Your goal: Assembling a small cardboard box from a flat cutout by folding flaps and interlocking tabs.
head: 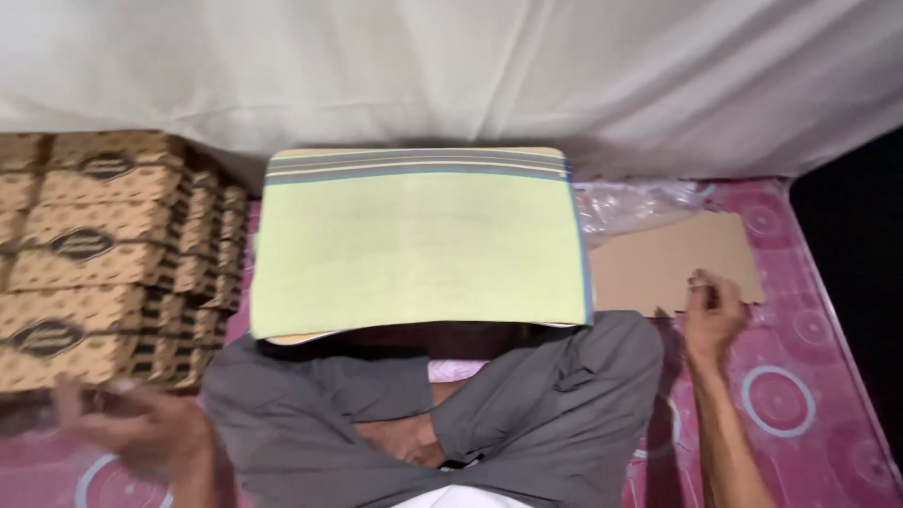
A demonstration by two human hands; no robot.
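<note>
Boxes: patterned brown cardboard boxes stacked at the far-left edge of the mat, in at least three visible tiers; the exact count cannot be told, since the stack runs out of view.
Left hand: the left hand is at the near-left corner of the mat, just below the box stack, blurred; the fingers look spread, but whether they grip anything cannot be told.
Mat: one pink mat with pale ring patterns carries everything seen.
Legs: the person's crossed legs in grey trousers fill the near centre.
Folded cloth: one folded yellow-green cloth with grey and blue stripes along its far edge lies flat at the centre, resting on the knees; neither hand touches it.
Plastic wrap: one crumpled clear plastic wrap lies just right of the cloth's far corner.
Cardboard sheet: one flat brown cardboard sheet lies right of the cloth, towards the far-right edge.
Right hand: the right hand has its fingers curled together, pinching the near edge of the cardboard sheet.
Backdrop: one white fabric sheet hangs along the far edge.
</note>
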